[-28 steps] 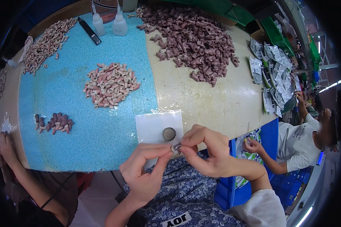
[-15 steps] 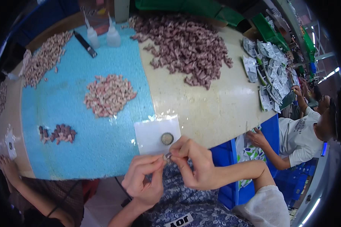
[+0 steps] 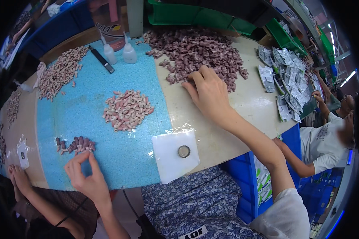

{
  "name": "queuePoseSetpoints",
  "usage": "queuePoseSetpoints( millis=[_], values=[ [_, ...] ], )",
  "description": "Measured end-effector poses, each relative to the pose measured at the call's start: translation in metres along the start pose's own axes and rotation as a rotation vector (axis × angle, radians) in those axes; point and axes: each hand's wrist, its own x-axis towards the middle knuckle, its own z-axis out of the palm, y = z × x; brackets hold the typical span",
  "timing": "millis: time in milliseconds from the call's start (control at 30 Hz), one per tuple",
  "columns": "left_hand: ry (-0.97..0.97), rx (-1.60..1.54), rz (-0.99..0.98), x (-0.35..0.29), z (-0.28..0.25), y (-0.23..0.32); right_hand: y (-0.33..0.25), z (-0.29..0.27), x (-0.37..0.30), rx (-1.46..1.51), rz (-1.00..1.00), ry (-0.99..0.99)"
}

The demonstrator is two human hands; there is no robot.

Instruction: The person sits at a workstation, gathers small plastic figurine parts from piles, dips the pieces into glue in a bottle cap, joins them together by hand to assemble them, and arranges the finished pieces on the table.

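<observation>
My left hand (image 3: pixel 85 175) is at the front left of the blue mat, thumb and forefinger pinched at the near edge of a small row of joined purple-and-pink pieces (image 3: pixel 77 144). The fingertips close on a small two-coloured piece at the row's right end. My right hand (image 3: pixel 209 93) reaches over the near edge of a big heap of small purple moulded pieces (image 3: pixel 199 47). Its thumb and forefinger are apart, and I see nothing between them; the other fingertips are partly hidden. A loose pile of pink-and-cream hollow pieces (image 3: pixel 127 109) lies between the hands.
A ridged round cap (image 3: pixel 184 151) sits on a white sheet (image 3: pixel 167 159) at the front edge. Behind are two dropper bottles (image 3: pixel 129 53), a black pen-like tool (image 3: pixel 101 59) and more pale pieces (image 3: pixel 62 73). Silver packets (image 3: pixel 289 75) lie right, near a co-worker (image 3: pixel 325 139).
My hands were together over the white sheet, pinching a small piece. They have parted: the left went left to the row, the right went up to the purple heap. The view has shifted slightly.
</observation>
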Motion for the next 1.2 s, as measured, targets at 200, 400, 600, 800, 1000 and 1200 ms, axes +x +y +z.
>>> queuePoseSetpoints(
  millis=[200, 400, 600, 800, 1000, 1200],
  values=[
    [0.071, 0.049, 0.091, 0.004, 0.008, 0.024, -0.009, 0.001, -0.002, 0.038, 0.050, -0.070],
    [-0.219, -0.263, 0.180, 0.011, 0.039, 0.057, -0.007, -0.003, -0.008, 0.186, 0.060, -0.109],
    [-0.254, -0.294, 0.068, 0.014, 0.053, 0.057, -0.015, -0.025, -0.021, 0.351, 0.018, -0.086],
    [-0.273, -0.245, 0.182, 0.022, 0.051, 0.047, -0.030, -0.077, -0.061, 0.755, 0.106, -0.177],
    [-0.147, -0.245, 0.362, 0.020, 0.041, 0.052, -0.045, -0.085, -0.100, 0.841, 0.186, -0.313],
    [-0.368, -0.842, -0.312, -0.021, 0.019, 0.076, -0.049, -0.069, -0.109, 0.722, 0.022, -0.260]
  ],
)
